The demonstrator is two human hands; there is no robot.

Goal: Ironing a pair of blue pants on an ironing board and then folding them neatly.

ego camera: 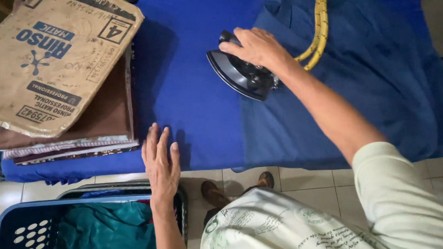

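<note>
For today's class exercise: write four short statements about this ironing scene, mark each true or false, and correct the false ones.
1. The right hand grips the black iron. True.
2. The left hand holds a folded shirt. False: it lies flat on the blue ironing surface.
3. The iron's cord is red. False: it is yellow.
4. A blue laundry basket on the floor holds teal cloth. True.
</note>
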